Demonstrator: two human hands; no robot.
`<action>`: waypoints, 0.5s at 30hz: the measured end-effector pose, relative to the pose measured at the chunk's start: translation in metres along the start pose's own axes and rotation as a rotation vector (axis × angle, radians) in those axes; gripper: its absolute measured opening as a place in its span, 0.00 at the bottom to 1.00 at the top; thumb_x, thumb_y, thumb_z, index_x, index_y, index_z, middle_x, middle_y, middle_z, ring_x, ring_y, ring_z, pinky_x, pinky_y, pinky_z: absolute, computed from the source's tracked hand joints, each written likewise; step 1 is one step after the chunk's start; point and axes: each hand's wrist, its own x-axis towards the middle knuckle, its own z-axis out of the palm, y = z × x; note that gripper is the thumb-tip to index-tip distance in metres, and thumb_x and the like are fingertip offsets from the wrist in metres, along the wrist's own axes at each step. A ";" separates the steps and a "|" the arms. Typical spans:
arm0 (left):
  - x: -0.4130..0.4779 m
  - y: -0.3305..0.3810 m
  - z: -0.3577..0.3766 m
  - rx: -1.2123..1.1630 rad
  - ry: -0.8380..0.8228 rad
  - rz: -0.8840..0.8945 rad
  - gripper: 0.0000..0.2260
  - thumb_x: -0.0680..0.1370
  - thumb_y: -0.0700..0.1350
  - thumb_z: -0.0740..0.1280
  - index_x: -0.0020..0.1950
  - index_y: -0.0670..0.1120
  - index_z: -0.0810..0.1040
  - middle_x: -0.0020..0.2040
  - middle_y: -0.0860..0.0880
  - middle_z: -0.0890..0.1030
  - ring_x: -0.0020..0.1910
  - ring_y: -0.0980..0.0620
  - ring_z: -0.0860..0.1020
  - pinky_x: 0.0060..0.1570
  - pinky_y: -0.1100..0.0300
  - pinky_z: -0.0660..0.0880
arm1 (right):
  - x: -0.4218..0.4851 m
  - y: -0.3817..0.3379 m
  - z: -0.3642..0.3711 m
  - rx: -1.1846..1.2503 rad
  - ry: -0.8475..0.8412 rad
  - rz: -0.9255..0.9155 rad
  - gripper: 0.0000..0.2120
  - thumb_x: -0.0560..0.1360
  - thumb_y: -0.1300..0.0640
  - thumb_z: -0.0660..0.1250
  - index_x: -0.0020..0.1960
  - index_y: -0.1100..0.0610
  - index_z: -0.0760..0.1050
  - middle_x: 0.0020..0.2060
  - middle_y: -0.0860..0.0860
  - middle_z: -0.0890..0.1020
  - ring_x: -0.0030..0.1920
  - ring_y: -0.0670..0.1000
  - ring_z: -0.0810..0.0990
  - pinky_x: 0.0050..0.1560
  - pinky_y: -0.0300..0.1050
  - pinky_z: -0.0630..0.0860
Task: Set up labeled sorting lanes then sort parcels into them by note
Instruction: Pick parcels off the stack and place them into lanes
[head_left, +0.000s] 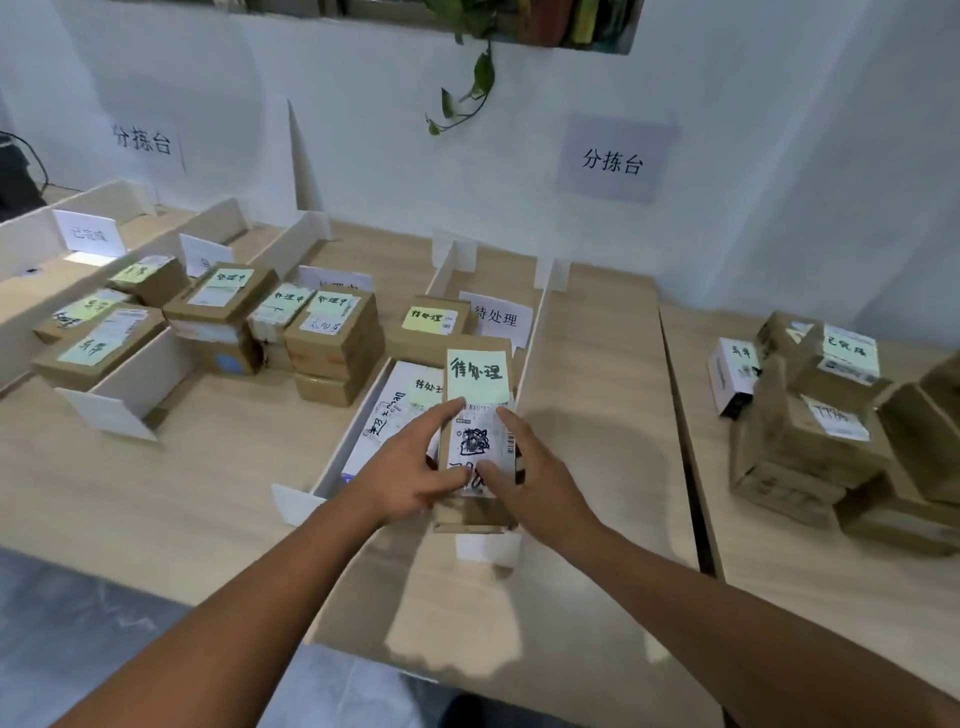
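Cardboard parcel (478, 431) bearing a green note (478, 374) is being gripped on both sides by left hand (410, 467) and right hand (527, 470), over the near end of the lane whose lane card (498, 317) matches. Sorting is proceeding; next, it is needing setting down beside the white box (387, 410), inside the divider (531, 353). Unsorted parcels (810, 431) are waiting well apart, rightward.

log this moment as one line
stage: sorting | left hand: grips parcel | right hand: grips parcel | parcel: note 待处理, in 待处理 lane | pile of parcels: at right
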 end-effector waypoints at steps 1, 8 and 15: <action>0.015 -0.005 -0.002 -0.016 -0.029 -0.006 0.36 0.76 0.46 0.75 0.79 0.60 0.62 0.75 0.60 0.69 0.55 0.50 0.82 0.53 0.57 0.80 | 0.012 0.003 0.002 0.004 0.011 0.025 0.32 0.78 0.42 0.68 0.78 0.37 0.58 0.70 0.45 0.75 0.63 0.45 0.78 0.63 0.45 0.77; 0.114 -0.063 -0.011 0.033 -0.127 -0.065 0.37 0.76 0.45 0.75 0.80 0.56 0.61 0.72 0.49 0.71 0.56 0.51 0.81 0.49 0.60 0.82 | 0.094 0.035 0.031 0.036 0.013 0.167 0.33 0.79 0.44 0.68 0.79 0.39 0.57 0.67 0.44 0.77 0.56 0.42 0.79 0.45 0.25 0.73; 0.160 -0.094 -0.006 0.126 -0.206 -0.073 0.37 0.75 0.50 0.75 0.81 0.56 0.60 0.73 0.48 0.67 0.61 0.50 0.79 0.61 0.50 0.79 | 0.128 0.051 0.049 0.066 0.014 0.333 0.33 0.80 0.47 0.68 0.80 0.41 0.56 0.68 0.46 0.77 0.57 0.44 0.79 0.50 0.30 0.76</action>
